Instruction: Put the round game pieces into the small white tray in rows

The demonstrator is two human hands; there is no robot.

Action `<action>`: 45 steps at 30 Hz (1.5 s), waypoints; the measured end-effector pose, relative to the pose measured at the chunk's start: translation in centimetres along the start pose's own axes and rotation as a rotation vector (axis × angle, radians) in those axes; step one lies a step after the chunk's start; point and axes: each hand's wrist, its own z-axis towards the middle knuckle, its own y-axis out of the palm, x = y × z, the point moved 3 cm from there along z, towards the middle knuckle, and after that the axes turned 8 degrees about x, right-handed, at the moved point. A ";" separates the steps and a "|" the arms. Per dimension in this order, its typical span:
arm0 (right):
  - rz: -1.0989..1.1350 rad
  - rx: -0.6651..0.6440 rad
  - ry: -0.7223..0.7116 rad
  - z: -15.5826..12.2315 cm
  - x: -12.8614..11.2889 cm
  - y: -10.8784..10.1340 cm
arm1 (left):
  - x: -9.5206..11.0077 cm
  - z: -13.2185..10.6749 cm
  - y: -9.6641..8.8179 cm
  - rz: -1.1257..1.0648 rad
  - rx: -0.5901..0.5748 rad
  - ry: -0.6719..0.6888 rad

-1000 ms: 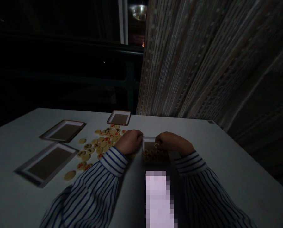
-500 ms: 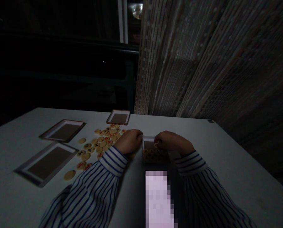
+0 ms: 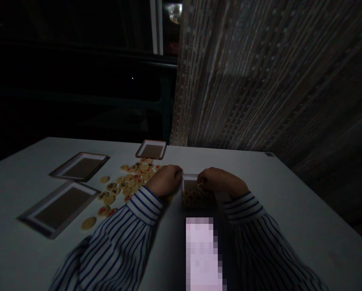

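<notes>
A small open box (image 3: pixel 195 193) stands on the white table (image 3: pixel 23 202), with round xiangqi pieces (image 3: pixel 193 198) packed in its lower half. My right hand (image 3: pixel 220 181) reaches over the box and pinches a single piece (image 3: pixel 200 186) above the others. My left hand (image 3: pixel 164 180) is curled, with its fingertips against the box's left rim. I cannot tell if it grips the rim. To the left of that hand lies a loose heap of cream xiangqi pieces (image 3: pixel 129 180) with red and black characters.
Three shallow brown-lined trays (image 3: pixel 59 210) lie on the table's far left and back. A lone piece (image 3: pixel 88 223) sits near the nearest tray. A striped curtain (image 3: pixel 259 81) hangs beyond the right side. A pixelated patch (image 3: pixel 202 254) covers the area below the box.
The view has turned slightly, shifting the curtain and lamp left. Both hands remain at the box, and the right hand still pinches its piece.
</notes>
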 end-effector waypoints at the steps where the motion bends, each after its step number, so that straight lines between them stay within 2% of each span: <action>1: -0.005 -0.003 0.002 0.0 0.0 0.0 | 0.0 0.0 0.0 0.002 0.002 0.000; 22: -0.001 0.017 -0.006 -0.1 0.2 -0.1 | -0.1 0.0 0.1 -0.011 0.004 0.011; 31: -0.013 0.022 0.042 -0.2 1.5 -0.4 | -0.4 0.0 0.1 -0.003 -0.004 0.010; 45: -0.036 -0.009 0.074 -0.3 1.4 -0.2 | -0.4 -0.1 0.0 -0.013 -0.005 0.001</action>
